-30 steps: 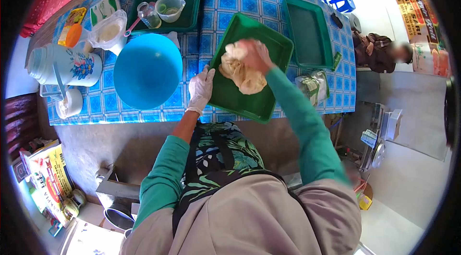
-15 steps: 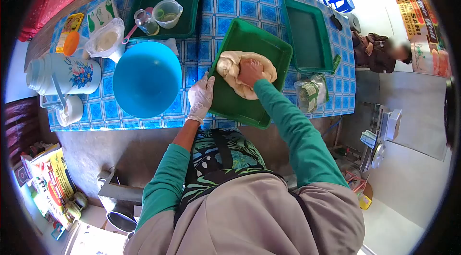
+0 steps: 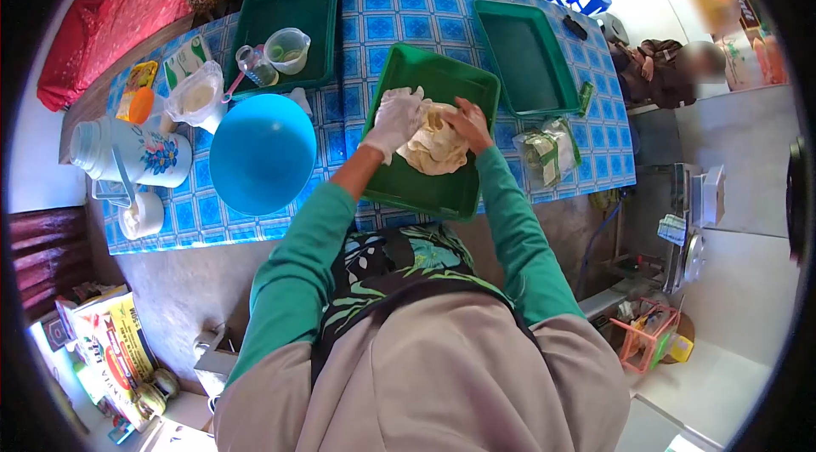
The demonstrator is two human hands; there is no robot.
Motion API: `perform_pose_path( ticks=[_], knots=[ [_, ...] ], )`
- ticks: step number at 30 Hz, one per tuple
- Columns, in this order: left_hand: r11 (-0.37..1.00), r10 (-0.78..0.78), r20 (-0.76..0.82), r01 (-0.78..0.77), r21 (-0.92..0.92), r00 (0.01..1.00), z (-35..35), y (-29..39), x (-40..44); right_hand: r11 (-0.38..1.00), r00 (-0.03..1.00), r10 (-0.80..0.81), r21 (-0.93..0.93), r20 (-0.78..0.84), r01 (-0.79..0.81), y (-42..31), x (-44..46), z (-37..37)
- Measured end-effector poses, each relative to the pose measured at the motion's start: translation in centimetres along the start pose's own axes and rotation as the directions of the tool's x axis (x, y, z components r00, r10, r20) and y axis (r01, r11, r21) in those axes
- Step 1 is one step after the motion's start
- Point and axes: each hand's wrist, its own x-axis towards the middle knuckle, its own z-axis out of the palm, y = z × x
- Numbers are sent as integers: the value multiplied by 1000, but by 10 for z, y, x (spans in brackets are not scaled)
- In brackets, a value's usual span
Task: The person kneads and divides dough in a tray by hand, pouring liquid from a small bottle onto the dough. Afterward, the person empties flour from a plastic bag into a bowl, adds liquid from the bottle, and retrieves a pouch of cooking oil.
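Cups soft, creased, pale dough (image 3: 435,150) between gloved left hand (image 3: 396,120) and bare right hand (image 3: 469,124), each grip half-curled and holding it. Works inside a rigid green tray (image 3: 446,78), with smooth base around the dough up to raised straight rims; beyond, a narrow strip of checked surface (image 3: 338,125) before the round blue bowl (image 3: 262,156).

Long green sleeves (image 3: 297,263), loose beige-grey garment (image 3: 450,367), dark leaf-print cloth (image 3: 408,258), translucent glove (image 3: 388,130) on left hand (image 3: 398,114)
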Motion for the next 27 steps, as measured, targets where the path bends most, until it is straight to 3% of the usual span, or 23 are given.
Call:
perform_pose_path(
  ticks=[1, 2, 3, 4, 5, 6, 7, 8, 9, 10, 11, 12, 13, 14, 16, 17, 18, 20, 22, 24, 25, 27],
  knots=[
    [1000, 6, 7, -6, 7, 1000, 4, -5, 7, 988, 997, -48, -151, -54, 40, -5, 9, 5],
    [995, -6, 89, -2, 98, 996, 9, -10, 11, 850, 896, -373, -300, 240, 434, -5, 20, -3],
    [982, -24, 169, -8, 186, 985, 14, -14, 12, 561, 624, -559, -305, 546, 770, -12, 24, -16],
    [983, -19, 177, -14, 184, 984, 11, -12, 10, 568, 631, -553, -307, 544, 763, -19, 15, -23],
    [992, -111, 213, 97, 77, 971, 0, -8, 9, 816, 786, -481, -129, 389, 563, -30, 0, -27],
    [977, -198, 251, 212, -28, 947, -12, -6, 9, 941, 904, -337, 105, 261, 321, -42, -8, -38],
    [981, -177, 248, 190, -30, 952, -19, -7, -1, 941, 903, -338, 105, 266, 321, -64, -19, -65],
    [985, -158, 251, 172, -32, 955, -26, -4, -14, 954, 850, -296, 168, 435, 247, -92, -33, -102],
    [966, -237, 438, 258, 14, 867, -51, 12, -20, 964, 767, -254, 219, 590, 150, -104, -41, -118],
    [966, -237, 463, 258, 19, 854, -41, 9, -32, 966, 769, -236, 226, 594, 122, -100, -46, -107],
    [979, -128, 248, 162, -122, 960, -26, 1, -45, 982, 940, -189, 41, 285, 185, -97, -53, -89],
    [971, -33, -1, 32, -238, 999, -8, -4, -57, 970, 980, -188, -167, -68, 175, -93, -58, -71],
    [945, -111, -15, 101, -312, 994, 15, 0, -70, 916, 950, -312, -267, -5, 300, -89, -63, -58],
    [942, -108, -2, 102, -321, 994, 20, 9, -78, 913, 941, -338, -234, 25, 335, -72, -81, -29],
    [988, -129, -167, 113, -106, 977, 25, 24, -85, 895, 925, -379, -239, 36, 376, -72, -111, -4],
    [987, -123, -153, 137, 81, 981, 25, 33, -86, 887, 917, -397, -235, 47, 396, -75, -119, -6],
    [987, -128, -133, 139, 77, 983, 29, 36, -86, 884, 912, -406, -230, 58, 408, -79, -123, -8],
    [959, -196, -61, 204, 195, 979, 37, 30, -74, 859, 911, -410, -321, 37, 399, -80, -96, -3],
    [954, -197, -102, 215, 210, 975, 49, 23, -54, 824, 914, -406, -422, 24, 377, -71, -72, 7],
    [915, -344, 5, 334, 225, 939, 58, 18, -32, 798, 919, -379, -464, 108, 383, -57, -41, 20],
    [906, -267, -218, 322, 275, 939, 67, 19, -19, 785, 912, -398, -476, 103, 397, -51, -24, 24],
    [846, -408, -153, 435, 309, 900, 71, 18, 4, 775, 903, -420, -483, 90, 408, -44, 7, 31]
  ],
)
